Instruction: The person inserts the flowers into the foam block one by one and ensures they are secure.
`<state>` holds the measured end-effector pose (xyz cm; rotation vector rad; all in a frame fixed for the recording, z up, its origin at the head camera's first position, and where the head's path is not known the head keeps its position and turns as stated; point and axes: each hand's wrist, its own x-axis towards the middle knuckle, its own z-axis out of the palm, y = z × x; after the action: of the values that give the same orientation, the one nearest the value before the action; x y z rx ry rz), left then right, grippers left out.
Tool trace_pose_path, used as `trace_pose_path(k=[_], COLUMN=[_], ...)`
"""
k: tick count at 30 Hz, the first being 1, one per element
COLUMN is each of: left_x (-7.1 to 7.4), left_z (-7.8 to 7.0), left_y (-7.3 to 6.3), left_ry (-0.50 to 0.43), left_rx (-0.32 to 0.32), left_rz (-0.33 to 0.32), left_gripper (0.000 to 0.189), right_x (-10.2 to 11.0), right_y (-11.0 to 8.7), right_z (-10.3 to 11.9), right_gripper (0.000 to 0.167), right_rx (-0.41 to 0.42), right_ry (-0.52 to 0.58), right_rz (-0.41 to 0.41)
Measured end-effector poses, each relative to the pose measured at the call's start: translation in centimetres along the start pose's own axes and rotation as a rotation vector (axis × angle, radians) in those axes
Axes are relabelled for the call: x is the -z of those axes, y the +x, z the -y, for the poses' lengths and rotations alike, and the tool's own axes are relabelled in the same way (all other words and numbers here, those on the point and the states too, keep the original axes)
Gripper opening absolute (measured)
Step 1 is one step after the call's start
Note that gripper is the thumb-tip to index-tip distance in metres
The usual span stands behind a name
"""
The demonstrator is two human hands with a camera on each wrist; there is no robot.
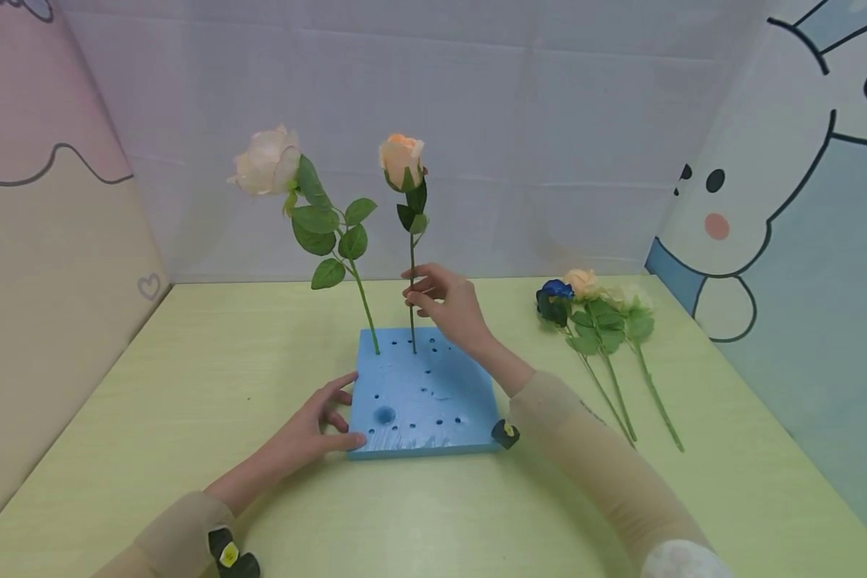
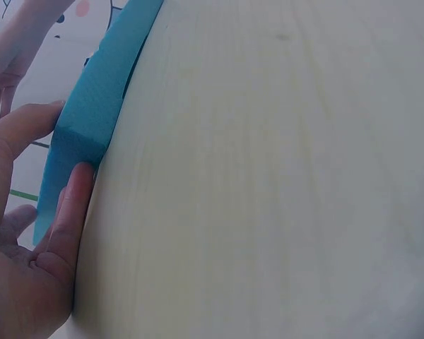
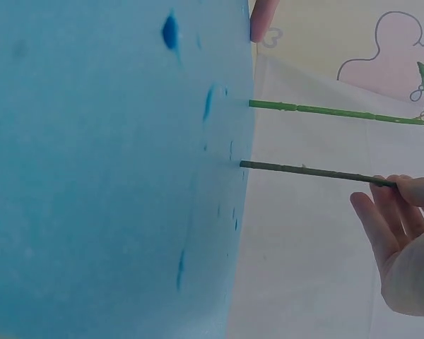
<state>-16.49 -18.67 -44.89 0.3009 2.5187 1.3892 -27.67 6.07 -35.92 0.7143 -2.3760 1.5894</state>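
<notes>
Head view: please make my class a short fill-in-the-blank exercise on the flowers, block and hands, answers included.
1. The block touched by the left hand is coloured ____.
2. The upright peach rose is held by its stem in the ____ hand.
3. In that view, the standing white rose is on the upright peach rose's ____ side.
4. The flowers lying on the table number ____.
Answers: blue; right; left; three.

Dark stem [image 3: 311, 170], its tip unclear, perhaps hidden in the blue block [image 3: 113, 176]

A pale cloth [image 1: 549, 144] hangs behind the light yellow table [image 1: 217, 377]; cartoon-printed panels [image 1: 824, 305] flank both sides.
</notes>
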Motion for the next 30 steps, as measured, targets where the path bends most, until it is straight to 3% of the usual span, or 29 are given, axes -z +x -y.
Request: trace_pose_path(k=[14, 21, 30], left_x=[0.04, 0.09, 0.16], left_z=[0.02, 0.00, -0.19], left_y=[-0.01, 0.04, -0.05], left_ry=[-0.007, -0.006, -0.011], left_rx=[-0.008, -0.004, -0.001], left_rz=[0.007, 0.010, 0.011], left_gripper=[0.091, 0.092, 0.091], right_x=[0.27, 0.00, 0.08], right_y=[0.05, 0.01, -0.04], right_z=[-0.06, -0.49, -0.24], right_gripper=[0.016, 0.012, 0.011], right_rx=[-0.009, -0.059, -0.049], right_ry=[-0.081, -0.149, -0.174], right_rz=[0.016, 0.071, 0.095])
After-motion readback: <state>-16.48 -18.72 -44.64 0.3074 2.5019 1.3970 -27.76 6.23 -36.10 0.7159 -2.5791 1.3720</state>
